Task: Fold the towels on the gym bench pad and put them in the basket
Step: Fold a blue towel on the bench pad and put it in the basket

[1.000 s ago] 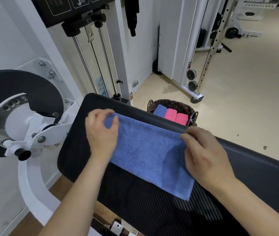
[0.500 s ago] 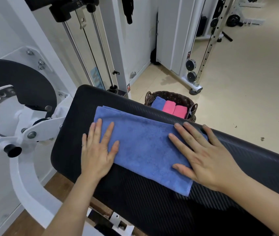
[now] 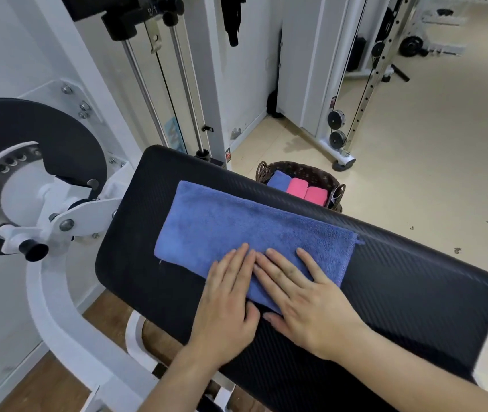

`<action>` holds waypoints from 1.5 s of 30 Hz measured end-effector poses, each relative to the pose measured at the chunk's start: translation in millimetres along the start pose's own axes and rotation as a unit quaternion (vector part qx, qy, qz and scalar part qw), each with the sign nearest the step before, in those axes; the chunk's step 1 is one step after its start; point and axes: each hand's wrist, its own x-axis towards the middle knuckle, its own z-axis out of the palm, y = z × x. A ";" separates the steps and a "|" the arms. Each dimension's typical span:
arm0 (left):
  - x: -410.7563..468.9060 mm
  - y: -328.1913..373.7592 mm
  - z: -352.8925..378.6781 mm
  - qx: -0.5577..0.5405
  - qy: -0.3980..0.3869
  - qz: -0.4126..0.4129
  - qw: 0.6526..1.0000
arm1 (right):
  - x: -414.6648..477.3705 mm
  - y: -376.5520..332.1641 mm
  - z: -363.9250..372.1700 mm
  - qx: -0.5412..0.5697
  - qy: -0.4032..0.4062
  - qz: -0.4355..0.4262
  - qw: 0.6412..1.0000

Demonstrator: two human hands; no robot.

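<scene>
A gym corner is seen from above. A white machine frame (image 3: 58, 307) carrying a round black disc (image 3: 28, 129) is placed at the left end of the black bench pad (image 3: 415, 278). Steel guide rods (image 3: 144, 84) are seen rising behind the pad, and two pulley wheels (image 3: 336, 118) are mounted low on an upright that stands on the beige floor (image 3: 430, 144). A dark woven basket (image 3: 305, 169) is set on the floor just past the pad's far edge, its near side hidden by the pad. One folded blue towel (image 3: 278, 179) and two pink towels (image 3: 305, 190) are packed in it side by side.

A larger blue towel (image 3: 237, 227) is laid slantwise across the middle of the pad, folded into a long band, with a stitched hem shown at its right end.

The left hand (image 3: 228, 301) and right hand (image 3: 302, 295) are laid flat on the towel's near edge, side by side and touching. Their fingers are held straight on the cloth, and the heels of both hands rest on the pad. The towel is pressed rather than gripped by either hand.
</scene>
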 end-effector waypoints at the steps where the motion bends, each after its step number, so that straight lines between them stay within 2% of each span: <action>1: -3.3 -0.2 2.4 0.007 -0.010 -0.005 1.000 | -0.7 1.4 -0.5 0.007 0.002 -0.005 1.000; 5: -3.3 -5.5 -5.7 0.032 -0.040 0.016 0.999 | -4.0 20.3 -21.1 0.056 0.062 -0.031 0.996; 8: -10.8 12.4 -5.6 0.026 -0.018 0.034 0.999 | -13.3 61.8 -39.9 0.066 0.088 0.042 0.993; 10: -18.8 36.6 4.0 0.028 0.019 0.105 0.994 | -21.5 84.6 -43.2 0.061 0.073 0.059 0.994; 13: -26.0 67.7 24.2 0.052 0.048 0.184 0.980 | -30.4 104.3 -39.8 0.042 0.051 0.020 0.998; 18: -17.8 79.3 37.8 0.038 0.124 0.136 0.982 | -31.5 108.4 -52.3 0.016 0.050 -0.051 0.997; 22: -11.0 86.9 37.0 0.027 0.146 0.102 0.984 | -30.6 104.7 -47.9 0.024 0.008 -0.120 0.993; 25: -12.5 89.2 30.2 0.014 0.128 0.074 0.989 | -24.2 106.5 -47.4 0.010 -0.017 -0.133 0.991; 30: -10.2 90.8 14.6 0.077 0.058 0.095 0.991 | -17.2 108.2 -49.2 0.003 -0.017 -0.143 0.990; 32: -8.6 87.4 8.9 0.058 0.046 0.089 0.993 | -16.7 105.0 -48.4 -0.001 -0.002 -0.144 0.990; 36: -13.7 93.4 -11.1 0.018 0.058 0.064 0.996 | -15.4 85.7 -48.7 0.002 0.118 -0.132 0.984; 40: -16.7 102.2 -53.3 -0.060 0.158 0.032 0.985 | -18.0 45.1 -77.0 0.128 0.109 -0.126 0.978; 42: -19.0 109.3 -87.1 -0.126 0.191 0.018 0.973 | -15.5 30.2 -106.4 0.204 0.101 -0.090 0.970; 44: -19.1 110.3 -123.1 -0.206 0.187 -0.006 0.961 | -15.0 23.4 -144.5 0.304 0.101 -0.051 0.946; 45: -18.3 105.9 -137.7 -0.228 0.155 -0.032 0.961 | -15.2 23.2 -163.5 0.358 0.110 -0.046 0.926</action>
